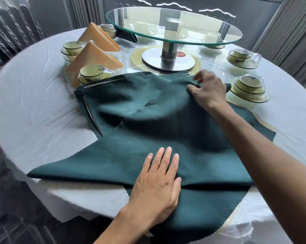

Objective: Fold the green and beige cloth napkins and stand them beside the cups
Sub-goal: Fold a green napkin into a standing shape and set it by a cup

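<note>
A dark green napkin (148,138) lies folded into a rough triangle on top of a stack of green napkins (99,95) at the table's near side. My left hand (159,180) presses flat on its near fold with straight fingers. My right hand (208,88) pinches the napkin's far corner. Two beige napkins (94,57) (99,36) stand folded as triangles at the far left, beside green-rimmed cups (92,73) (72,47). A folded green napkin (127,35) stands further back, partly hidden under the glass turntable.
A glass turntable (173,27) on a steel post stands in the middle of the round white-clothed table (34,106). More cup sets (249,87) (242,57) sit at the right. A clear chair (11,25) is at the far left.
</note>
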Motion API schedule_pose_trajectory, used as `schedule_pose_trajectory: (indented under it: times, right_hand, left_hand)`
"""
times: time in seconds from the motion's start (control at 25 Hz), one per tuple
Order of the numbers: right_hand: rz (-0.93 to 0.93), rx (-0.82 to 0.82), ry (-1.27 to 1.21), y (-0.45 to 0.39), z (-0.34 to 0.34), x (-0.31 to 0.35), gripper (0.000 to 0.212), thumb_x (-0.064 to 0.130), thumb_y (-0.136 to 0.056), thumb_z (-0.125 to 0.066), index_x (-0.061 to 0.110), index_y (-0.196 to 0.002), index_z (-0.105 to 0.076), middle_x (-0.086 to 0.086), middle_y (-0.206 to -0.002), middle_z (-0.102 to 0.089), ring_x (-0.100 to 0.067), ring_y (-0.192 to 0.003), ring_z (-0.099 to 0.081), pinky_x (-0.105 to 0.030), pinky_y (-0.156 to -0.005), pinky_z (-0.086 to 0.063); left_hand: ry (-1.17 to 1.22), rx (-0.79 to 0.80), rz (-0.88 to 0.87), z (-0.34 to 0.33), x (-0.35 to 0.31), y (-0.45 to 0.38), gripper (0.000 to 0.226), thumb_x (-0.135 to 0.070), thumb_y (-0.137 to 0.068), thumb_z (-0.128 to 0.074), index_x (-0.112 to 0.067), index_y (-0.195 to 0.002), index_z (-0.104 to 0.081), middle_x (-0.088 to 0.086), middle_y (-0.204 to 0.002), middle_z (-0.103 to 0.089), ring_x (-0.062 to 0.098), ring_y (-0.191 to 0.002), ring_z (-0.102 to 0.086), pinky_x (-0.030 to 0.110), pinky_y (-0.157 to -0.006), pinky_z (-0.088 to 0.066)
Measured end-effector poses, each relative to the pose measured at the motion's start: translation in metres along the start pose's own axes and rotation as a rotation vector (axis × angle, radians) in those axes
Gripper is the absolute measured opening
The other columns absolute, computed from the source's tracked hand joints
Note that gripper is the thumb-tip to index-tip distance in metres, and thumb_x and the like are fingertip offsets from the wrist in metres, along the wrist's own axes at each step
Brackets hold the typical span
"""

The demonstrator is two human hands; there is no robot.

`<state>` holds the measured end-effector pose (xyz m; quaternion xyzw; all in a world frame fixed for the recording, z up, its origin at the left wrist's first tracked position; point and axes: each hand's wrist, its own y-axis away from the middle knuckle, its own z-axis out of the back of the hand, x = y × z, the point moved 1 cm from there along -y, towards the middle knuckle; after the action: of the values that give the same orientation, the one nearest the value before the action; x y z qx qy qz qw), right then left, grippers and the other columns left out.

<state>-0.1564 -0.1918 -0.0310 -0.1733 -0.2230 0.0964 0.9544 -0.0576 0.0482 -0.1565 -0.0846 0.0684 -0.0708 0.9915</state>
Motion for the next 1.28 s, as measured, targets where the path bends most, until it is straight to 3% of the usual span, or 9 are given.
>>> schedule_pose_trajectory:
  times: [0.16, 0.24, 0.36, 0.52, 0.72, 0.88, 1.0, 1.2, 1.28]
  right_hand:
    - [0.189, -0.174, -0.167, 0.108, 0.012, 0.023, 0.029, 0.03, -0.085, -0.058, 0.024, -0.114, -0.061, 0.003, -0.122, -0.058, -0.021, -0.109, -0.052, -0.037, -0.088, -0.035]
    - [0.2, -0.067, -0.211, 0.191, 0.003, 0.025, 0.023, 0.032, -0.086, -0.053, 0.024, -0.105, -0.063, 0.006, -0.12, -0.059, -0.017, -0.106, -0.054, -0.036, -0.086, -0.038]
    - [0.038, 0.229, -0.084, 0.253, -0.014, -0.001, 0.052, 0.046, -0.092, -0.031, 0.021, -0.131, -0.056, -0.002, -0.147, -0.047, -0.024, -0.133, -0.044, -0.041, -0.11, -0.03]
    - [-0.076, 0.327, 0.254, 0.256, 0.013, -0.092, 0.077, 0.061, -0.087, 0.002, 0.029, -0.156, -0.009, 0.007, -0.164, 0.0, -0.016, -0.151, 0.001, -0.037, -0.119, 0.005]
    - [-0.509, 0.419, 0.49, 0.236, 0.081, -0.211, 0.07, 0.053, -0.094, 0.002, 0.023, -0.157, 0.0, 0.0, -0.165, 0.004, -0.022, -0.151, 0.004, -0.048, -0.121, -0.001]
    - [-0.169, 0.07, 0.309, 0.241, 0.054, -0.123, 0.068, 0.045, -0.094, -0.018, 0.01, -0.15, -0.034, -0.011, -0.16, -0.025, -0.027, -0.149, -0.019, -0.038, -0.12, -0.004]
    - [0.141, 0.109, 0.122, 0.247, 0.006, -0.044, 0.056, 0.036, -0.098, -0.03, 0.007, -0.142, -0.048, -0.011, -0.15, -0.044, -0.026, -0.141, -0.038, -0.035, -0.114, -0.019]
    - [0.185, 0.235, 0.302, 0.249, -0.027, -0.043, 0.062, 0.045, -0.099, -0.022, 0.012, -0.146, -0.044, -0.006, -0.155, -0.037, -0.024, -0.143, -0.034, -0.038, -0.114, -0.013]
    - [0.19, 0.233, 0.348, 0.251, -0.028, -0.045, 0.063, 0.047, -0.098, -0.021, 0.013, -0.147, -0.043, -0.005, -0.155, -0.036, -0.024, -0.143, -0.035, -0.038, -0.114, -0.013]
  left_hand:
    - [-0.006, -0.034, -0.015, -0.004, 0.004, 0.003, 0.059, -0.048, -0.093, -0.038, -0.023, -0.145, -0.049, 0.013, -0.153, -0.043, 0.029, -0.143, -0.038, 0.046, -0.111, -0.02]
    - [-0.02, -0.047, -0.04, -0.007, 0.007, 0.001, 0.059, -0.044, -0.09, -0.04, -0.02, -0.144, -0.045, 0.015, -0.151, -0.045, 0.031, -0.141, -0.041, 0.047, -0.11, -0.022]
    - [-0.056, -0.056, -0.065, -0.012, 0.007, 0.0, 0.059, -0.04, -0.088, -0.037, -0.02, -0.143, -0.046, 0.017, -0.149, -0.046, 0.033, -0.137, -0.045, 0.047, -0.109, -0.022]
    - [-0.065, -0.017, -0.039, -0.011, 0.003, -0.002, 0.059, -0.046, -0.092, -0.034, -0.023, -0.144, -0.051, 0.016, -0.149, -0.046, 0.033, -0.138, -0.045, 0.046, -0.111, -0.02]
    - [-0.094, 0.014, -0.028, -0.009, 0.002, -0.002, 0.059, -0.048, -0.094, -0.033, -0.025, -0.146, -0.048, 0.014, -0.151, -0.045, 0.031, -0.139, -0.044, 0.045, -0.111, -0.019]
    - [-0.085, 0.035, -0.024, -0.008, 0.0, -0.002, 0.058, -0.048, -0.094, -0.033, -0.027, -0.147, -0.047, 0.014, -0.151, -0.045, 0.03, -0.14, -0.043, 0.044, -0.112, -0.018]
    - [-0.063, 0.043, -0.036, -0.006, 0.0, -0.003, 0.059, -0.049, -0.095, -0.032, -0.027, -0.148, -0.045, 0.014, -0.153, -0.042, 0.03, -0.142, -0.04, 0.044, -0.112, -0.018]
    - [0.02, 0.055, -0.014, -0.001, -0.004, -0.001, 0.068, -0.05, -0.094, -0.007, -0.03, -0.158, -0.017, 0.01, -0.165, -0.006, 0.023, -0.153, -0.003, 0.04, -0.118, 0.004]
    - [0.019, 0.045, -0.025, -0.001, 0.01, 0.005, 0.064, -0.049, -0.097, -0.015, -0.026, -0.156, -0.026, 0.011, -0.163, -0.018, 0.025, -0.152, -0.014, 0.039, -0.118, -0.003]
